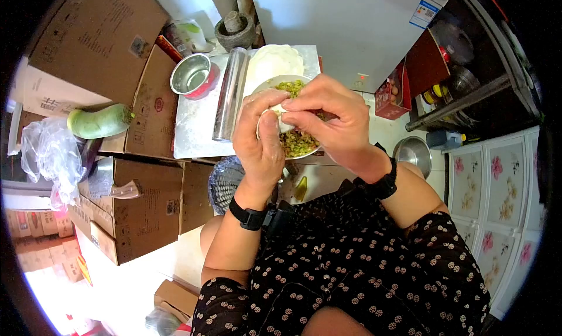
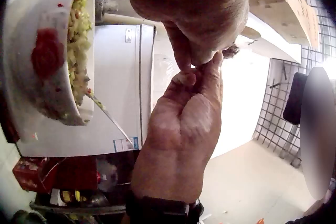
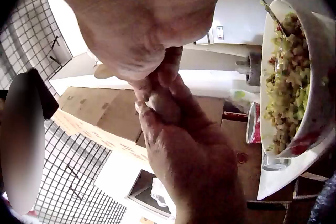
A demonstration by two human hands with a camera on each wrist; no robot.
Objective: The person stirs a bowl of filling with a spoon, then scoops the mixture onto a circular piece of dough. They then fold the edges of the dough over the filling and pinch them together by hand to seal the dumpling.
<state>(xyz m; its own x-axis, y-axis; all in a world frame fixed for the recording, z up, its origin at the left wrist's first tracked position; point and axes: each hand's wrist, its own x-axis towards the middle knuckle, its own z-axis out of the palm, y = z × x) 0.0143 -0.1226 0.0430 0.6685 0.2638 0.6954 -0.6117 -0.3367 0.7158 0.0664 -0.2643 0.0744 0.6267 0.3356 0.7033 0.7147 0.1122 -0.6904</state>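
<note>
Head view: above the white round bowl (image 2: pixel 55 16) of chopped green filling (image 1: pixel 300 144), my left hand (image 1: pixel 260 140) cups the pale dough wrapper (image 1: pixel 284 125), presumably for support; my right hand (image 1: pixel 335 113) pinches its edge.

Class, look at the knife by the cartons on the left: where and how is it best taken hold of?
Probably by the wooden handle, coming from the right in the head view. The handle points that way, clear of the broad blade, which extends leftward towards the plastic bag. The left hand is nearer.
</note>
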